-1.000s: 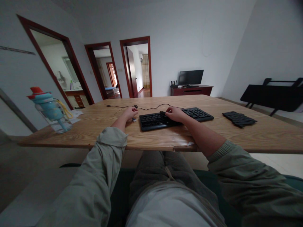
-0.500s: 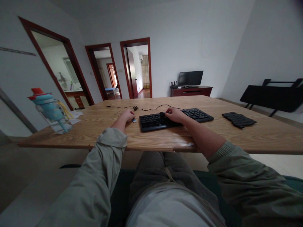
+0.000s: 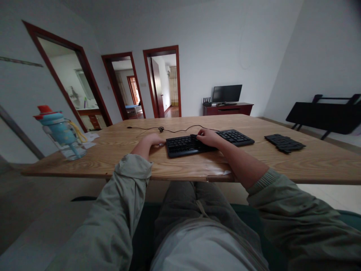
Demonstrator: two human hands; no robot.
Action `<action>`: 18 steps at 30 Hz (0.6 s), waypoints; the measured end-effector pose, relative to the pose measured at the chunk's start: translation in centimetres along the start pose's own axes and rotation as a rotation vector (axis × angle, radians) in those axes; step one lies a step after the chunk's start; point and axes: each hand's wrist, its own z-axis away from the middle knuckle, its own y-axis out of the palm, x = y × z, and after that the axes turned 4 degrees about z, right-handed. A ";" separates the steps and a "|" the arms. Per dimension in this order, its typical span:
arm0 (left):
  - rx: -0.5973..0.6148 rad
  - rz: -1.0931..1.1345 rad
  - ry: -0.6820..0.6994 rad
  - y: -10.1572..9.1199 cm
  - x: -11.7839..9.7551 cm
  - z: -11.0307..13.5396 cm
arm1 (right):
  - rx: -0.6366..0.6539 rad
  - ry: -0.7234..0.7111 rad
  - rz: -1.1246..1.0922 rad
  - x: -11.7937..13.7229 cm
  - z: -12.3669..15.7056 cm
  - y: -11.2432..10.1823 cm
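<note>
A black keyboard [image 3: 182, 146] lies on the wooden table in front of me. My right hand [image 3: 208, 137] rests over its middle, fingers pinched on a small black object [image 3: 193, 136] whose kind I cannot make out. Beside the keyboard's left end is my left hand [image 3: 152, 140], with fingers drawn together and tips close to the keyboard's edge. A small pale spot shows at these fingertips; whether it is a held thing or a nail is unclear.
A thin black cable [image 3: 180, 130] with a knot runs behind the keyboard. To the right lies a pile of flat black pieces [image 3: 284, 143]. A blue bottle with a red lid [image 3: 60, 131] and some white papers [image 3: 89, 140] are at the left. The table's front edge [image 3: 175, 177] is near me.
My left hand has shifted slightly right and toward me, to the keyboard's left end. The small blue and white thing beside it is now hidden. My right hand has stayed in place.
</note>
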 end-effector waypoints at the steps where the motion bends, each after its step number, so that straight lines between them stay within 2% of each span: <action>1: 0.001 -0.018 -0.005 0.0 -0.1 0.2 | 0.001 0.001 0.002 0.0 0.0 0.0; 6: -0.008 -0.003 0.033 0.3 0.4 -0.2 | -0.004 0.000 -0.004 0.0 -0.1 0.1; 11: -0.050 0.119 0.120 1.2 1.1 -1.0 | -0.002 0.000 0.006 0.0 0.0 0.0; 18: -0.227 0.214 0.023 1.9 0.7 -0.8 | -0.004 -0.010 0.000 0.1 0.0 0.0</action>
